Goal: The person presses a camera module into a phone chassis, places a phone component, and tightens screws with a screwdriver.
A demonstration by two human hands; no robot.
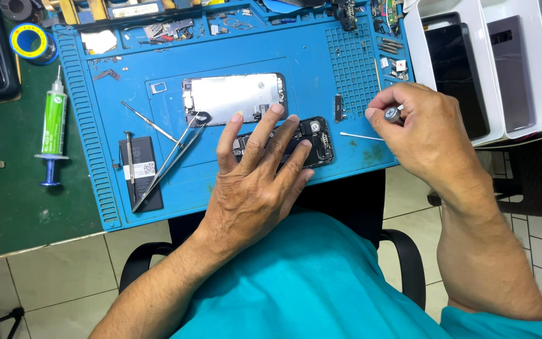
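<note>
Fingers of my left hand (258,169) are spread wide and pressed flat on the opened phone body (312,141), which lies on the near part of the blue work mat (321,63); the hand grips nothing, it only pins the phone down, and most of the phone's left half is hidden under the fingers. My right hand (428,132) hovers to the right of the phone, near the mat's right edge, with its fingertips pinched shut on the small round-capped end of a screwdriver (394,114). A thin white stick (360,135) lies on the mat between the phone and that hand; I cannot tell whether it is touching the tool.

Just beyond my left fingertips, on the far side, rests the detached screen panel (233,97), its silvery back facing up. To the left of the hand, tweezers (170,160) lie slanted across the mat, and a black battery (139,172) sits beside them. Well off to the left, on the green table, is a green syringe (53,129). White trays (472,69) holding dark phones stand at the far right.
</note>
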